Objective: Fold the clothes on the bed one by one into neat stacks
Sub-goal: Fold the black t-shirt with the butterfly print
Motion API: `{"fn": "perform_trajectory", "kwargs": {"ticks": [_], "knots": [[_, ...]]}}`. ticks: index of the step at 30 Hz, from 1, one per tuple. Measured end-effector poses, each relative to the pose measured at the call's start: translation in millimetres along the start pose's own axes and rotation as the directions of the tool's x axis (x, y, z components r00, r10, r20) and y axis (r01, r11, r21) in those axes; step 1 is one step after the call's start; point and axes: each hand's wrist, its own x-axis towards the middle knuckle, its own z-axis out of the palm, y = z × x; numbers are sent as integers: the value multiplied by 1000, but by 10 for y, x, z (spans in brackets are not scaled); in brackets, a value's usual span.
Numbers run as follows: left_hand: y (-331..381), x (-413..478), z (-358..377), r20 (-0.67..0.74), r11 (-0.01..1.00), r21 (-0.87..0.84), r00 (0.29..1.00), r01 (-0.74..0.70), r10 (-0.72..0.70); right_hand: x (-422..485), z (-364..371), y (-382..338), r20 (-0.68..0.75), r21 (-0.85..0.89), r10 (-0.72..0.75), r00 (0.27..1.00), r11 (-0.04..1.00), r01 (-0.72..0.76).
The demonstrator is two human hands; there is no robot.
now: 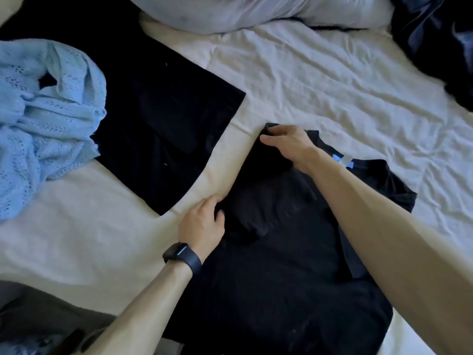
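Left hand point(202, 226), right hand point(286, 144) pinch soft black tee point(281, 278) (creased)

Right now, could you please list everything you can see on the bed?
black short-sleeved T-shirt: one, black, spread on the sheet, centre
blue-and-white neck label: one, at the T-shirt's collar
folded black rectangular garment: one, black, flat, left of the T-shirt
light blue open-knit garment: one, light blue, crumpled at left, overlapping the folded garment
dark navy heap of clothes: one heap, top right
white wrinkled bedsheet: one, white, under everything
white pillow: at least one, top
dark smartwatch: one, left wrist
left hand: fingers grip the T-shirt's near left edge
right hand: fingers pinch its far left corner
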Motion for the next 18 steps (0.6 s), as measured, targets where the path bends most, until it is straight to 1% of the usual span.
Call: {"fn": "perform_trajectory", "kwargs": {"ticks": [1, 4, 6, 8, 10, 11, 12, 13, 14, 15, 16, 17, 18], "knots": [[21, 21, -17, 13, 1000, -9, 1000, 10, -10, 43, 11, 12, 1, 18, 16, 1000, 1000, -16], [129, 96, -37, 33, 994, -56, 996, 90, -89, 136, 27, 45, -29, -59, 4, 1000, 998, -6], [228, 161, -37, 30, 991, -52, 992, 121, -120, 162, 60, 34, -62, -34, -21, 998, 999, 19], [312, 231, -18, 35, 994, 11, 993, 110, -110, 178, 90, 28, -76, 6, -42, 996, 999, 42], [373, 294, 6, 52, 986, 148, 995, 79, -88, 139, 99, 54, -54, 33, -62, 997, 997, 63], [402, 319, 10, 44, 979, 194, 996, 66, -76, 80, 98, 87, -69, 31, -75, 995, 997, 77], [428, 339, 7, 14, 976, 215, 999, 38, -42, -5, 99, 148, -125, 2, -99, 987, 995, 100], [450, 361, 11, -51, 974, 224, 998, -28, 41, -115, 106, 243, -219, -44, -130, 967, 991, 124], [481, 394, 22, -120, 963, 231, 978, -140, 171, -246, 120, 382, -333, -91, -168, 928, 985, 146], [518, 447, 46, -183, 925, 257, 926, -280, 331, -406, 158, 537, -438, -135, -196, 877, 979, 151], [553, 525, 83, -213, 859, 299, 848, -415, 485, -563, 232, 704, -517, -163, -207, 831, 976, 141], [583, 635, 119, -176, 769, 363, 771, -527, 612, -706, 341, 864, -567, -186, -219, 794, 973, 135], [619, 753, 143, -64, 666, 430, 715, -609, 696, -814, 464, 1026, -590, -230, -251, 767, 963, 138]]}}
